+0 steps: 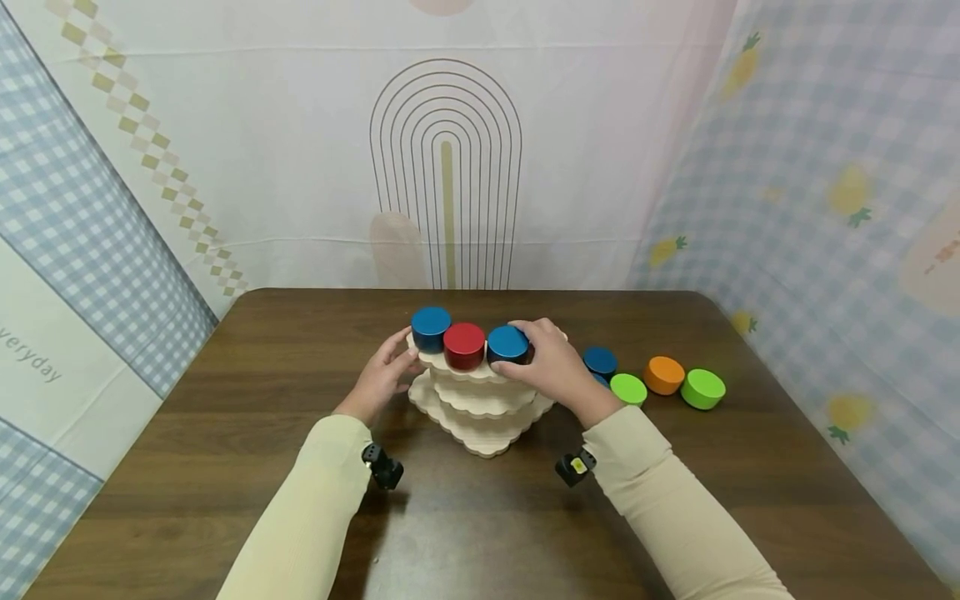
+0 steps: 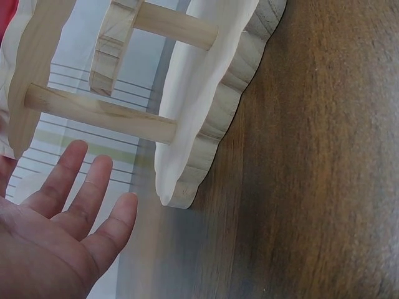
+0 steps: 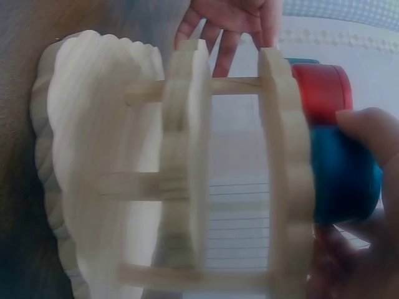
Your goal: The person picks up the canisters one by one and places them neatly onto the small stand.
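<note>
A tiered wooden stand (image 1: 472, 402) with scalloped boards joined by dowels sits mid-table. On its top board stand a blue round tin (image 1: 431, 327) at the left, a red round tin (image 1: 464, 345) in the middle and a second blue tin (image 1: 507, 343) at the right. My right hand (image 1: 558, 362) grips that right-hand blue tin (image 3: 345, 174) between thumb and fingers, its base against the board. At the stand's left side, my left hand (image 1: 381, 379) touches the top board's edge; its other fingers (image 2: 93, 187) are spread, with nothing between them.
Right of the stand, on the brown table (image 1: 247, 467), lie a blue tin (image 1: 600, 361), another blue one partly hidden by my right arm, an orange tin (image 1: 663, 375) and two green tins (image 1: 628, 389). A patterned cloth (image 1: 300, 167) hangs behind the table.
</note>
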`<control>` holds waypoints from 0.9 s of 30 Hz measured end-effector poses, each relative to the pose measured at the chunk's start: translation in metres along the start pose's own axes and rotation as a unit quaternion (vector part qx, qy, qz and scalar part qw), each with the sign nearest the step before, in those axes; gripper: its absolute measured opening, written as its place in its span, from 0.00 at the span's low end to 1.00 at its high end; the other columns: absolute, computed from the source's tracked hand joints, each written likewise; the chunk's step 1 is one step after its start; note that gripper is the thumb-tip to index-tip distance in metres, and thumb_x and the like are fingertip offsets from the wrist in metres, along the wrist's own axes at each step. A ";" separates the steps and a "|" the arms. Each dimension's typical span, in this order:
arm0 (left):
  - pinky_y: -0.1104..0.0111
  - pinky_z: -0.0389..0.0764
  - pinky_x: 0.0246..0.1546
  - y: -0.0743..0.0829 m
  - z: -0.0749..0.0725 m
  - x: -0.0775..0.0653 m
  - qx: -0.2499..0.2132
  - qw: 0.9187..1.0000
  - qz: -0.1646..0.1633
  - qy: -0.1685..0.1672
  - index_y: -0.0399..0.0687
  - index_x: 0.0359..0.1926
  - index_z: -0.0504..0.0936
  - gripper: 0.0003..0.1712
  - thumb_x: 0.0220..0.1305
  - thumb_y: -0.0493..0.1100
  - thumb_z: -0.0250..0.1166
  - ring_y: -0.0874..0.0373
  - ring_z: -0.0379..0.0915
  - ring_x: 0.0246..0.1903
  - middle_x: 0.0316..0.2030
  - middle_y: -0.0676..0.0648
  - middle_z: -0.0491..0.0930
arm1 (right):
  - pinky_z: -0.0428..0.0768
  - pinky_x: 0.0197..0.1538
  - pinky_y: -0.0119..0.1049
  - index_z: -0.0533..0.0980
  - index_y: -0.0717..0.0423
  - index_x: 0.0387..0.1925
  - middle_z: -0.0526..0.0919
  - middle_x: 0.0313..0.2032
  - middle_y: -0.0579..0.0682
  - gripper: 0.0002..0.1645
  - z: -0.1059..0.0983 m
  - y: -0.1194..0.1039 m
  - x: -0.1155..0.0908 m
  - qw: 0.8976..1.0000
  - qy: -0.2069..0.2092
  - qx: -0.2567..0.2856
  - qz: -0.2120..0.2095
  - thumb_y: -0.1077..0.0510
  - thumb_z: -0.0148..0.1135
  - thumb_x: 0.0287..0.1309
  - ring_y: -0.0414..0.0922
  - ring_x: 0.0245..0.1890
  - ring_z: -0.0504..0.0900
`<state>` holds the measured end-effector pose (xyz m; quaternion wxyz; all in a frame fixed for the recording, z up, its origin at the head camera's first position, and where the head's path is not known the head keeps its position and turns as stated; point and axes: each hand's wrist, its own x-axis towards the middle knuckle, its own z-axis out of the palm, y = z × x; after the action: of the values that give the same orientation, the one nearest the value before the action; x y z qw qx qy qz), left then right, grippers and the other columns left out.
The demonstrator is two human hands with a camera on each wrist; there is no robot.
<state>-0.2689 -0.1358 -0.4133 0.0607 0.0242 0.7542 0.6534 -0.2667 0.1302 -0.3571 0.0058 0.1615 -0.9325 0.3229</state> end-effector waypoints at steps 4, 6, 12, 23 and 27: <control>0.41 0.63 0.61 0.000 0.000 0.000 0.000 1.000 -0.001 0.002 0.51 0.75 0.51 0.32 0.76 0.50 0.48 0.37 0.66 0.61 0.60 0.30 0.69 | 0.70 0.58 0.56 0.63 0.55 0.69 0.68 0.60 0.59 0.47 0.003 0.005 -0.004 0.999 0.020 -0.033 -0.018 0.41 0.69 0.52 0.55 0.61 0.64; 0.41 0.63 0.61 0.000 0.001 0.000 0.000 1.000 -0.002 0.003 0.51 0.75 0.51 0.32 0.76 0.50 0.48 0.37 0.66 0.61 0.60 0.30 0.69 | 0.68 0.59 0.58 0.62 0.53 0.70 0.67 0.60 0.59 0.49 0.003 0.008 -0.007 0.998 0.030 -0.042 -0.024 0.40 0.70 0.52 0.55 0.61 0.63; 0.41 0.62 0.62 0.000 0.000 0.001 -0.003 1.000 -0.005 -0.001 0.52 0.76 0.50 0.33 0.75 0.50 0.48 0.36 0.65 0.62 0.61 0.31 0.68 | 0.69 0.58 0.59 0.59 0.51 0.71 0.63 0.62 0.59 0.51 -0.001 0.021 -0.016 0.996 0.060 -0.044 -0.055 0.40 0.70 0.51 0.56 0.62 0.61; 0.42 0.64 0.61 -0.001 -0.001 0.002 0.001 1.000 -0.004 -0.001 0.53 0.75 0.51 0.33 0.75 0.51 0.48 0.36 0.65 0.62 0.59 0.31 0.69 | 0.65 0.59 0.63 0.61 0.55 0.70 0.62 0.63 0.61 0.48 -0.008 0.053 -0.031 0.989 0.100 -0.066 -0.082 0.43 0.71 0.53 0.59 0.62 0.60; 0.42 0.64 0.61 -0.002 -0.001 0.002 0.002 1.000 -0.005 0.000 0.53 0.75 0.51 0.32 0.75 0.51 0.48 0.37 0.65 0.62 0.60 0.31 0.68 | 0.64 0.60 0.64 0.61 0.55 0.70 0.61 0.63 0.61 0.48 -0.010 0.064 -0.036 0.990 0.101 -0.073 -0.070 0.41 0.69 0.54 0.59 0.62 0.60</control>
<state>-0.2712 -0.1369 -0.4154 0.0638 0.0207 0.7557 0.6514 -0.2533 0.1945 -0.3915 0.1338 0.1923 -0.9346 0.2678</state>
